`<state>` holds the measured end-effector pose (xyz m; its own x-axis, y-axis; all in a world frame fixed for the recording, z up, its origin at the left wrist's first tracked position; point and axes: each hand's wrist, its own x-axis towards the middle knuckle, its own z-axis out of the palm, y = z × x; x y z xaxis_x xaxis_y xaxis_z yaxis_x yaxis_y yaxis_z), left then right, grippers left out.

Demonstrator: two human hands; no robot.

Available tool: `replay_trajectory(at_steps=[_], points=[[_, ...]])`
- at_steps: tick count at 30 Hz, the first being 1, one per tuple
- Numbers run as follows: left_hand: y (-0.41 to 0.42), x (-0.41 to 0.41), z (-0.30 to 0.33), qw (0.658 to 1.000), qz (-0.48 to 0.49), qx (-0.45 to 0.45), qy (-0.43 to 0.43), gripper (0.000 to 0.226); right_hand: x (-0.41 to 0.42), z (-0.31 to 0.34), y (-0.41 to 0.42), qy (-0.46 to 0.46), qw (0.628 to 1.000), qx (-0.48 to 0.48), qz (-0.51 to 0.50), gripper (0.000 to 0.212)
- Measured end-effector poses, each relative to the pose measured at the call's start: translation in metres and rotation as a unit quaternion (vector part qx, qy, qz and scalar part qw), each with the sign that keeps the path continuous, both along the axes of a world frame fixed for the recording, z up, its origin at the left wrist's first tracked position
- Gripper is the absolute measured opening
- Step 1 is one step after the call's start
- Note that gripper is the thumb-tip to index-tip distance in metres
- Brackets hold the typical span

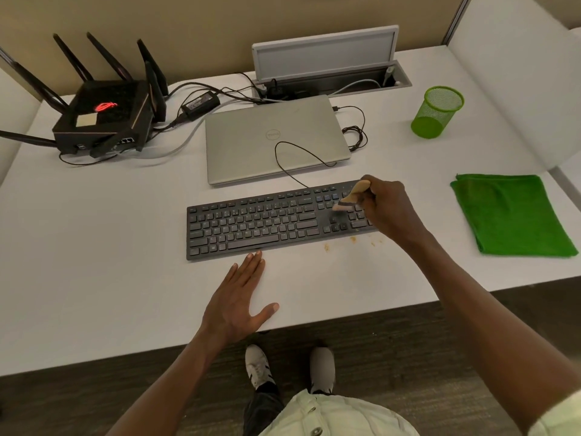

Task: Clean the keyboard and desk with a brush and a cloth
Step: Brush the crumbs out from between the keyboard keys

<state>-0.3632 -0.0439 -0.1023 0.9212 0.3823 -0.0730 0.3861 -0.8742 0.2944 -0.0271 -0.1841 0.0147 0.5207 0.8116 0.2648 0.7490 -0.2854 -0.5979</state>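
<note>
Black full-size plastic keyboard (267, 223): lay flat on the white desk (110, 247), centred, long side roughly parallel to the near edge.
Small wooden-handled brush (350, 196): stood tilted over the keyboard's right end, bristles down on the keys.
Green folded cloth (511, 214): lay flat near the desk's right edge.
Brown crumbs (327, 247): scattered on the desk just before the keyboard's right end.

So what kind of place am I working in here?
Most likely an office cubicle: a white desk with partition panels behind it, a flip-up cable port in the desktop, and a closed laptop behind the keyboard.
</note>
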Motion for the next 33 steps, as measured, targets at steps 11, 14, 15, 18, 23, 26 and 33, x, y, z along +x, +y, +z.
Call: replay_trajectory(at_steps=[11,14,15,18,23,26,33], points=[[0.001,0.000,-0.001,1.000,-0.001,0.001,0.003,0.095,-0.005,0.006,-0.004,-0.028,0.999,-0.002,0.028,0.012],[0.001,0.000,-0.001,1.000,0.000,-0.002,0.005,0.095,-0.003,0.001,-0.004,-0.027,0.999,-0.011,0.027,0.012],[0.001,0.000,-0.001,1.000,0.000,-0.003,0.006,0.095,-0.001,-0.002,-0.007,-0.026,0.999,-0.019,0.021,0.012],[0.000,0.001,0.000,1.000,0.001,0.002,0.006,0.095,0.009,-0.008,-0.015,-0.049,0.998,-0.044,0.000,0.011],[0.000,0.000,0.000,1.000,0.002,0.000,0.003,0.095,0.008,0.004,-0.012,-0.028,0.999,-0.026,0.027,0.012],[0.000,0.000,0.000,1.000,0.001,-0.002,0.004,0.095,0.005,0.004,-0.009,-0.045,0.997,-0.040,0.057,0.011],[0.000,0.000,0.000,1.000,-0.003,0.002,0.002,0.095,0.030,0.011,-0.016,-0.081,0.994,-0.075,-0.015,0.017]])
